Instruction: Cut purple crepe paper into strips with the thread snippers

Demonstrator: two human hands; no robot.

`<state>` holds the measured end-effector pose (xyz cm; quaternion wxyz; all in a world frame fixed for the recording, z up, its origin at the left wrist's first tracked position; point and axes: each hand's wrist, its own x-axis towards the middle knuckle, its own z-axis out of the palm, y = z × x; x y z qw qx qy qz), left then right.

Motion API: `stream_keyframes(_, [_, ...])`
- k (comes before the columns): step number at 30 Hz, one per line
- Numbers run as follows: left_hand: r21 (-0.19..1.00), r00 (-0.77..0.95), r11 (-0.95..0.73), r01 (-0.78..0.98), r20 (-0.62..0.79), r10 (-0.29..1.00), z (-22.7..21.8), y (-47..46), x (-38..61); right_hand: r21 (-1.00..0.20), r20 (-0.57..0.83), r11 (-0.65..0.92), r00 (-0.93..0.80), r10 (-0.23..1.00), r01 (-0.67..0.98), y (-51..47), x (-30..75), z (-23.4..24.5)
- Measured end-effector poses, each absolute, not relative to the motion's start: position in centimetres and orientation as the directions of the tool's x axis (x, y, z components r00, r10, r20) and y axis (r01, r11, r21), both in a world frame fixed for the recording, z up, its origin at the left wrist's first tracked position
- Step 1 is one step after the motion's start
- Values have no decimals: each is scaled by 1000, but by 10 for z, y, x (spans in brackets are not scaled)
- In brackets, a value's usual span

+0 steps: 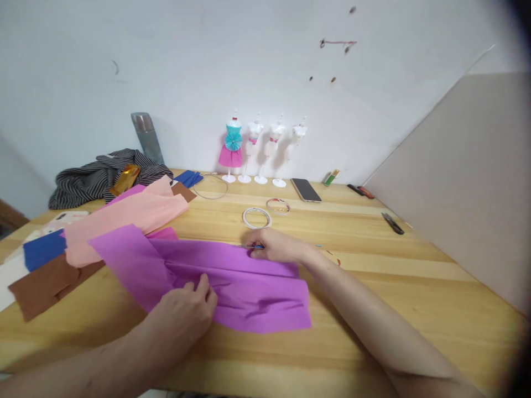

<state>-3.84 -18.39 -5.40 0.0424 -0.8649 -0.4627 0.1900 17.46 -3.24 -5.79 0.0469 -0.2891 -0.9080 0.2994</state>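
Note:
A wide sheet of purple crepe paper (265, 307), folded and creased, lies across the front of the wooden table (373, 342). My left hand (188, 309) rests on its middle with curled fingers gripping the paper. At the sheet's far edge, my right hand (271, 245) is closed around what looks like small scissors (259, 246) with a blue part. Their thin metal tip points left along the paper's edge, and my fingers hide most of the handle. Just beyond this hand lies a white tape roll (257, 218).
Left of the purple sheet are peach paper (128, 215), brown paper (45, 284) and a striped cloth (83, 177). Several mannequins, one in a dress (233, 141), stand along the wall. A phone (306, 190), a second ring (277, 207) and a black cutter (392, 223) lie farther right.

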Motion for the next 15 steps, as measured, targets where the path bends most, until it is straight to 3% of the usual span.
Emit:
stream_keyframes(7, [-221, 413, -523, 823, -397, 819, -52, -195, -42, -434, -159, 637, -750, 642, 637, -39, 171, -57])
stream_keyframes(15, [-103, 402, -485, 869, -426, 811, -43, -197, -44, -541, -108, 619, -777, 620, 569, -43, 163, -65])
